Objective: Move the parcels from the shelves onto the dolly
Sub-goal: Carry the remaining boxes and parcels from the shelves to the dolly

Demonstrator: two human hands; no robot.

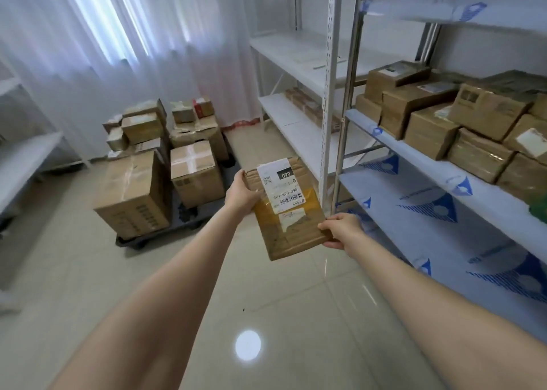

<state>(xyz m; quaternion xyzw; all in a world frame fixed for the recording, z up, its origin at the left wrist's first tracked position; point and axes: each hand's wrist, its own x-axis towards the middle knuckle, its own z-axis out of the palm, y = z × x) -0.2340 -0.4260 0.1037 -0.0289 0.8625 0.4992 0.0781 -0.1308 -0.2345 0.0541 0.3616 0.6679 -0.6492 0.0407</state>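
You stand on a pale, glossy tiled floor in a small storeroom, with a sheer white curtain covering the far wall. Along your right runs a metal shelf rack whose boards are wrapped in blue-printed film; a crowd of brown boxes sits packed together on its middle board. A white rack stands past it against the back wall, and another white rack lines your left.

The dolly sits on the floor ahead and to your left, near the curtain, already loaded with stacked cartons right up to its near edge.

You hold a flat brown parcel in the air between the blue-film rack and the dolly, well apart from both. Its broad face is turned up toward you. Its long axis runs away from you, the far end leaning slightly left. The white shipping label lies on the far half, its print upside down from where you look.

Your left hand grips the far left edge, thumb on top. Your right hand pinches the near right corner.
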